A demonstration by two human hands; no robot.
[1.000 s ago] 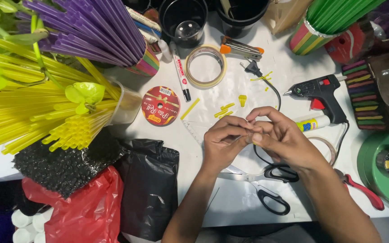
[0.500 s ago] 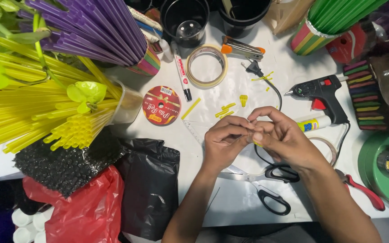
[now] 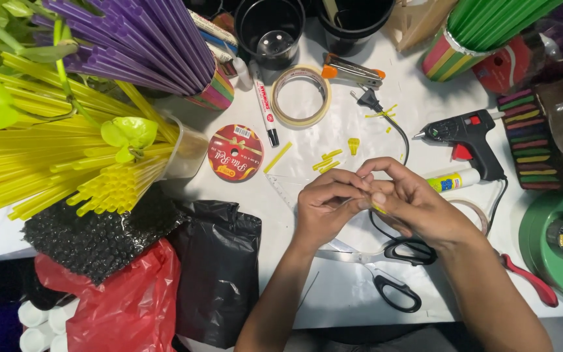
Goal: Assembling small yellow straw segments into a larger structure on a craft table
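- At the table's (image 3: pixel 360 287) left edge, yellow straws (image 3: pixel 53 163) fan out above a black bag (image 3: pixel 219 261) and a red bag (image 3: pixel 112 300).
- Left hand (image 3: pixel 324 208), fingers curled, pinches toward the right hand (image 3: pixel 412 205) over the table's middle.
- Between their touching fingertips sits a small yellow straw piece (image 3: pixel 379 209), seemingly gripped by both; it is mostly hidden.
- Scissors (image 3: pixel 386 257) lie just below the hands, near the front edge.
- Bare tabletop shows beside the glue gun (image 3: pixel 464 137), toward the right edge.
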